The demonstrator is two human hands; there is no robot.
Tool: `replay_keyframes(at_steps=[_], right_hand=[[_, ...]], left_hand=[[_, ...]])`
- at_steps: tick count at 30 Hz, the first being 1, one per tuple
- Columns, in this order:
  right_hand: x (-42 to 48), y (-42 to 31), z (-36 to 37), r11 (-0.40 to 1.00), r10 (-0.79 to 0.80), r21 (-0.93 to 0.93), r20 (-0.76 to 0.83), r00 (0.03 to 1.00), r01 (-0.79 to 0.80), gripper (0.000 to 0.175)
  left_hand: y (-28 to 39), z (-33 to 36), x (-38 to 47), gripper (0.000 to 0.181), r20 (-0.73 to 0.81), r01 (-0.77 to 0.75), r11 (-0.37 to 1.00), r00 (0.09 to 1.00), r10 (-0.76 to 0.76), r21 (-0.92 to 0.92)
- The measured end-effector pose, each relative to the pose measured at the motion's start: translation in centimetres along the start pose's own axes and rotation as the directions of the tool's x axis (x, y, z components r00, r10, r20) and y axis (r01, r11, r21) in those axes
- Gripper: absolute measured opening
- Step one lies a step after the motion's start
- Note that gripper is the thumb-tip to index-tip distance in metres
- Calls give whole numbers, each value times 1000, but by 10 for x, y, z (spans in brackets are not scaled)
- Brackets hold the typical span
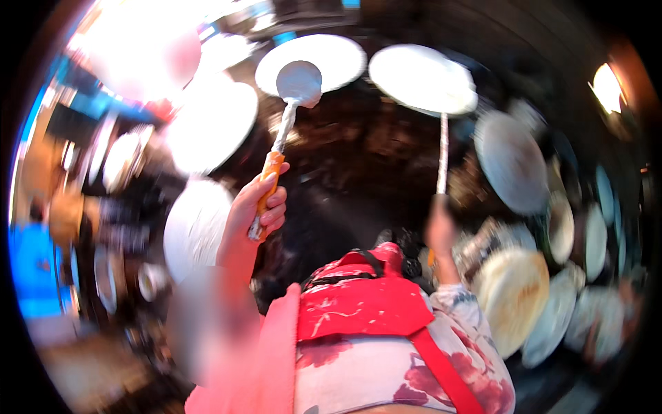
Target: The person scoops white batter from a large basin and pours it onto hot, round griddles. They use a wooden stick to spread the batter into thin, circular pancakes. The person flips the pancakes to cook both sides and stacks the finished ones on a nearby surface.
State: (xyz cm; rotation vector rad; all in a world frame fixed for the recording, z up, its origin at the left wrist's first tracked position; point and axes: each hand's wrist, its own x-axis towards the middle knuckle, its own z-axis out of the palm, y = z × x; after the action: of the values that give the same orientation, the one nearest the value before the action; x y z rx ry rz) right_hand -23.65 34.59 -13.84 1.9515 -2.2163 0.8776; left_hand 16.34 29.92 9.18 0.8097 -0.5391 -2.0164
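My left hand (266, 204) grips the orange handle (270, 168) of a long tool. The tool's shaft is coated in white, and its round grey-white head (300, 83) overlaps a white disc (344, 62). To the right, my right hand (440, 230), blurred, is closed around the dark lower part of a thin whitish rod (443, 155). The rod's upper end meets the lower edge of another white disc (421, 77); whether it is joined to the disc cannot be told. I wear a red apron (362, 310) with white smears.
Several round pale discs or bowls stand on both sides, among them a white one (199, 227) beside my left hand and a cream one (512, 300) at the right. A lit lamp (606, 88) shows at the upper right. Much of the view is blurred.
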Motion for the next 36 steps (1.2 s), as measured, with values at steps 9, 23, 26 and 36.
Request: replay_keyframes(at_steps=[9, 23, 26, 36], right_hand=[[-30, 131, -55, 780, 625, 224, -224, 748, -585, 26], [-10, 219, -14, 565, 813, 408, -423, 399, -718, 27], [17, 197, -24, 529, 816, 318, -445, 368, -787, 29], [74, 178, -50, 245, 947, 377, -289, 137, -893, 25]], left_hand=[[-126, 236, 221, 33, 460, 591, 760, 615, -641, 270], [-361, 338, 365, 42, 330, -208, 260, 686, -649, 943], [-377, 319, 394, 54, 498, -583, -24, 715, -491, 812], [-346, 326, 480, 62, 652, -779, -314, 627, -426, 544]])
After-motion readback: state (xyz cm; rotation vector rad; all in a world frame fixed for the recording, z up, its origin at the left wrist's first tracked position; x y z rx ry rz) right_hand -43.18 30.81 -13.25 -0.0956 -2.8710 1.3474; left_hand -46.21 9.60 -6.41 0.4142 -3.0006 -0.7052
